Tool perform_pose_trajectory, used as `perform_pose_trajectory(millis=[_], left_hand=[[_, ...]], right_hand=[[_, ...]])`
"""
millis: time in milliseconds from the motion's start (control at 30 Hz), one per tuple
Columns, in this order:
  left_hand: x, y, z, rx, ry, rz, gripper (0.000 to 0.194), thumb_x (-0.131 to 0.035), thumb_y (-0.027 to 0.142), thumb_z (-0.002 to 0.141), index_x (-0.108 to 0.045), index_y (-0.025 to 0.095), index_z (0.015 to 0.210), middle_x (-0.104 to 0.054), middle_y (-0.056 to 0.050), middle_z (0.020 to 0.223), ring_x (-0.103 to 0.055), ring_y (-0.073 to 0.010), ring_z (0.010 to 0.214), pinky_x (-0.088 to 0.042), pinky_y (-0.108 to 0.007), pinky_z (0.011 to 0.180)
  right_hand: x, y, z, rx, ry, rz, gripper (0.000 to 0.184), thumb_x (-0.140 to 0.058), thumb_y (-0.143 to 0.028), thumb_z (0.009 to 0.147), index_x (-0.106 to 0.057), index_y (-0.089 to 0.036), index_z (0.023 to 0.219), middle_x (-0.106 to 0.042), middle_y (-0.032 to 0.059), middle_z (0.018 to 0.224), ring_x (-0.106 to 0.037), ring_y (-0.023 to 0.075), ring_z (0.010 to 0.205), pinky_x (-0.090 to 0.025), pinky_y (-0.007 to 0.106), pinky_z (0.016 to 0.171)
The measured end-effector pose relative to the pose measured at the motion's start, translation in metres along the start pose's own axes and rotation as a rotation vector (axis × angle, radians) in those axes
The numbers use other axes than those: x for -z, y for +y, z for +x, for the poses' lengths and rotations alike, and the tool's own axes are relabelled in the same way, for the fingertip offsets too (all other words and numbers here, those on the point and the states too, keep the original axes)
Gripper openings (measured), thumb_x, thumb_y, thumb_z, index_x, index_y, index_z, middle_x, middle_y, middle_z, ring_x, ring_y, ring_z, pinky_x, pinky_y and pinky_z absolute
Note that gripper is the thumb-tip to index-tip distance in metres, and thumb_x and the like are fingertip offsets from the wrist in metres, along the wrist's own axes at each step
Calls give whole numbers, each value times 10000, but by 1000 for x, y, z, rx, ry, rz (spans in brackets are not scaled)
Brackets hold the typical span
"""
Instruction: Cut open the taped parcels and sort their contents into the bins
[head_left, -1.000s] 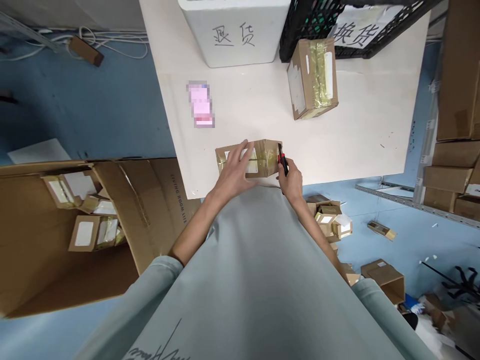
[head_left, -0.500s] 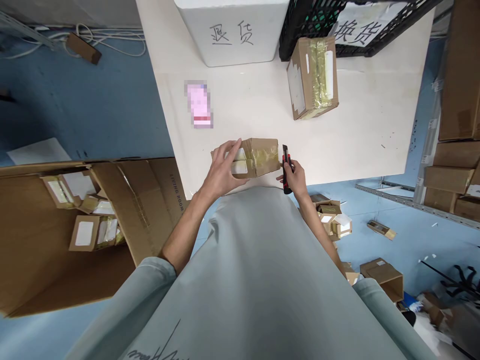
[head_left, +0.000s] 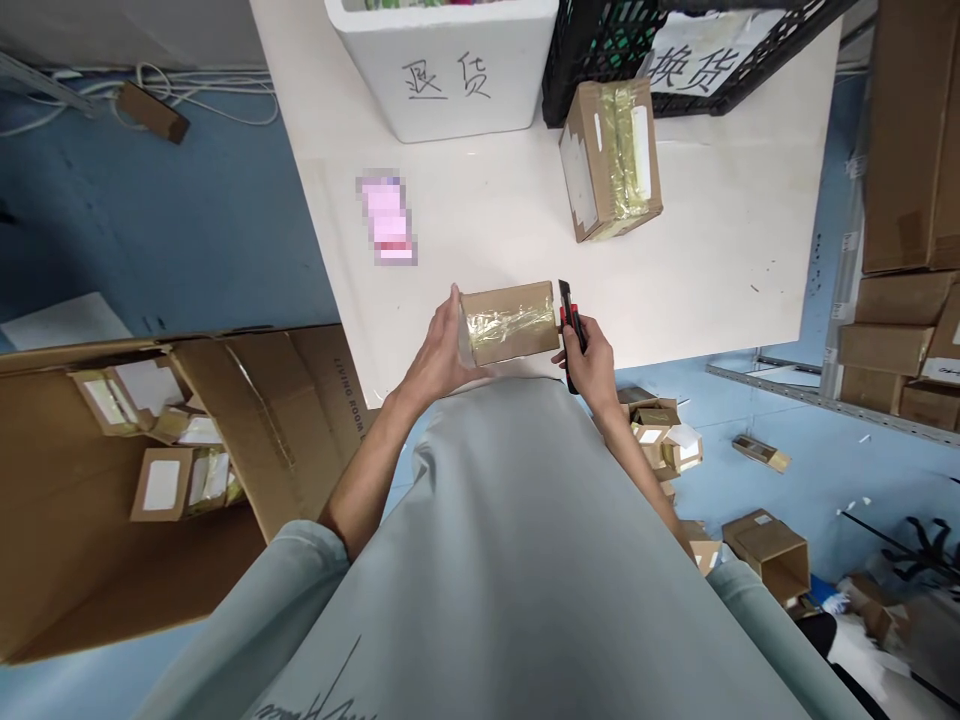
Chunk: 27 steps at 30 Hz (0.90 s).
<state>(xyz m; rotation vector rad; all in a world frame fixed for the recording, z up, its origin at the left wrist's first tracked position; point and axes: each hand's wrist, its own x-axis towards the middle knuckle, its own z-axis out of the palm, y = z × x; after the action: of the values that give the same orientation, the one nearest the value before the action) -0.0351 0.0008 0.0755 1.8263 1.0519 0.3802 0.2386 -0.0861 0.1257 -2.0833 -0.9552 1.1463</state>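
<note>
A small cardboard box [head_left: 511, 322], with shiny yellowish tape over its side, is held above the near edge of the white table. My left hand [head_left: 441, 345] grips its left end, the thumb side toward the top and the other fingers partly hidden by the box. At the box's right end, my right hand [head_left: 590, 358] is closed around a black and red box cutter [head_left: 572, 335]. The cutter points away from my body, close beside the box; whether its blade is out I cannot make out.
A larger taped box [head_left: 616, 165] stands beyond, against a black crate [head_left: 570, 60]. A white bin [head_left: 465, 95] is left of it, near a blurred pink item [head_left: 388, 220]. An open carton [head_left: 67, 560] with parcels is at left; shelved boxes [head_left: 892, 345] line the right.
The small box has been turned, so its white labels no longer face up and a taped side shows. My left hand has shifted its grip to the end. The box cutter stays in my right hand.
</note>
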Motion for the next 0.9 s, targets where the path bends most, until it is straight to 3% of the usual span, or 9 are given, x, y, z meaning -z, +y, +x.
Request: perform_pose_trajectory(millis=[100,167,300,400,500,633,767,900], left_hand=[[1,25,2,-42,44,82,1641,-911,897,702,127,337,1843,-40,-226,1923,-34,-529,1775,-209,-754,1392],[-6,44,10,-89,79,125,1455,-815,912,806,13,344,1859,-21,-192,1935,50,-509,1782,-125,-770,1400],[-33,63,29,-148,85,131,1037,-618,841,1008,-272,321,1836,-168,-155,1927,-29,-458,1796,-44,-756,1414],[-41,56,31,-135,98,129,936,-602,812,1030,-408,300,1789,-255,-140,1908,-93,-443,1795,-9,-733,1429],[-28,39,22,-119,109,149,927,-605,804,1033,-439,275,1775,-273,-150,1901,-85,-438,1796,7,-721,1430],[4,14,3,-115,93,177,905,-529,788,1074,-401,258,1796,-239,-164,1909,-68,-428,1798,-4,-714,1425],[27,-6,-18,-89,105,173,930,-486,820,1072,-347,283,1818,-187,-158,1924,-47,-440,1797,-48,-724,1414],[38,-8,-40,-44,165,174,876,-485,807,1079,-370,336,1808,-167,-133,1931,-86,-459,1788,-135,-719,1402]], right_hand=[[-4,4,-2,1,-4,6,534,-465,-727,1102,-624,-271,1328,-823,29,1029,-800,208,707,-636,344,685],[-3,5,-3,12,19,18,515,-457,-714,1106,-618,-270,1312,-837,57,1176,-784,185,689,-636,336,667],[4,8,-1,15,51,31,510,-460,-715,1098,-603,-270,1302,-814,90,1352,-753,152,670,-642,321,651],[8,18,5,-8,60,24,533,-472,-732,1085,-599,-269,1315,-807,98,1378,-752,148,678,-651,317,645],[6,34,17,-23,57,43,519,-497,-714,1073,-592,-260,1305,-809,114,1370,-798,183,818,-645,300,615],[-11,56,35,-55,20,108,479,-537,-674,1058,-589,-243,1260,-809,148,1358,-798,232,1090,-644,284,625],[-37,66,50,-66,-59,121,443,-585,-663,1051,-620,-242,1184,-827,132,1269,-768,224,1112,-681,346,778],[-60,64,59,24,-119,67,469,-603,-694,1041,-652,-235,1125,-827,108,1112,-769,236,1070,-680,414,890]])
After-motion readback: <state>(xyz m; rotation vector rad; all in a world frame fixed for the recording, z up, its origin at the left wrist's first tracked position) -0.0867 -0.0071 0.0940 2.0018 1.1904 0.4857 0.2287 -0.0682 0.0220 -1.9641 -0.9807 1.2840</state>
